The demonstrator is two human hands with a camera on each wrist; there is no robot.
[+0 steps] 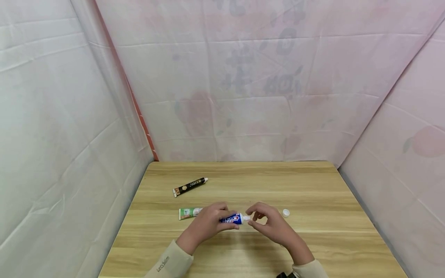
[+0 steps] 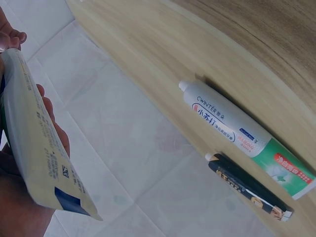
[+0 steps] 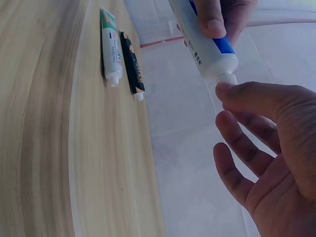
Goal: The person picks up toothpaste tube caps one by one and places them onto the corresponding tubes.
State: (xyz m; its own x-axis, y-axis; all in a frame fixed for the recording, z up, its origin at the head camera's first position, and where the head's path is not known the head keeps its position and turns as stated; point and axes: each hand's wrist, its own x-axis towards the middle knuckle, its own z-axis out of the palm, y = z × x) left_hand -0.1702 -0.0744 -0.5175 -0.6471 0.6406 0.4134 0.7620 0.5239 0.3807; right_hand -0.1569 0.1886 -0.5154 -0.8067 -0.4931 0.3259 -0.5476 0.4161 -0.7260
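Observation:
My left hand (image 1: 210,218) grips a blue and white toothpaste tube (image 1: 231,219) round its body, with the small white end facing right. In the left wrist view the pale, printed back of this tube (image 2: 39,133) runs down to its flat end. At the tube's tip, the thumb and forefinger of my right hand (image 1: 271,224) pinch the small white cap (image 3: 227,78). Its other fingers stay loosely bent, away from the tube, in the right wrist view. Behind my left hand lies a green and white toothpaste tube (image 1: 189,213), partly hidden by that hand in the head view.
Farther back on the wooden table (image 1: 264,181) lies a slim black toothpaste tube (image 1: 189,187). A round white cap (image 1: 286,212) sits on the table just beyond my right hand. Pale cloth walls (image 1: 222,116) stand along the table's back and sides.

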